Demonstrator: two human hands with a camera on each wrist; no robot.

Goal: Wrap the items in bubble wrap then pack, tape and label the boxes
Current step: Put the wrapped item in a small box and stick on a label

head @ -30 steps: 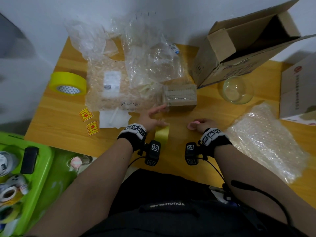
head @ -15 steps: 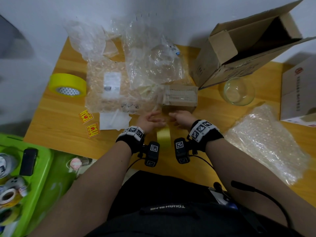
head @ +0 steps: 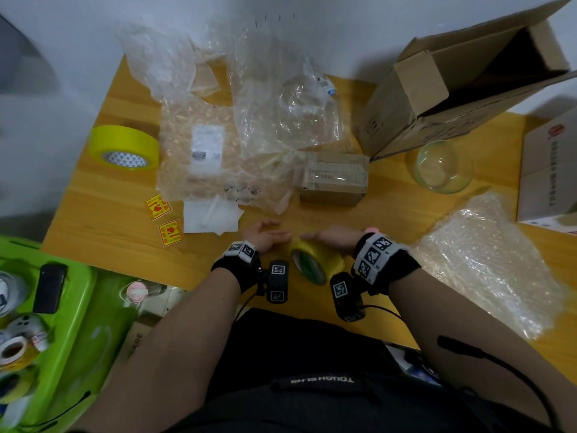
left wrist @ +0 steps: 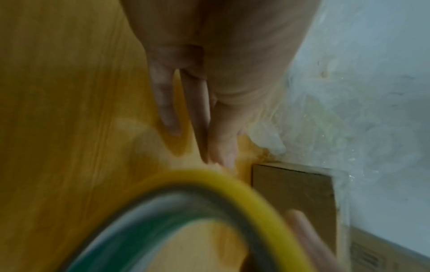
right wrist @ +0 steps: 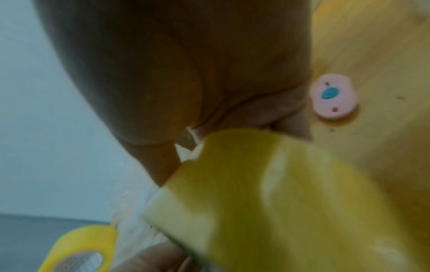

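Note:
A small yellow tape roll [head: 317, 260] with a green core stands tilted on edge on the wooden table [head: 103, 245], close to me. My right hand [head: 324, 239] lies over its top and grips it; the right wrist view shows my palm [right wrist: 186, 82] against the yellow band [right wrist: 279, 193]. My left hand [head: 274, 234] rests beside the roll with straight fingers [left wrist: 197, 119], holding nothing. A small taped cardboard box [head: 331, 179] sits just beyond both hands. A glass bowl [head: 443, 167] stands to its right, and a bubble wrap sheet [head: 487, 260] lies at the right.
A large open carton [head: 437, 89] lies on its side at the back right, with a white box [head: 552, 170] at the right edge. Crumpled plastic bags [head: 281, 98], a big yellow tape roll [head: 125, 146] and fragile labels [head: 157, 207] lie left. A small pink object [right wrist: 334, 96] sits by my right hand. A green bin [head: 78, 307] stands lower left.
Both hands reached toward the small box, then drew back. The small tape roll now stands tilted on edge under my right hand.

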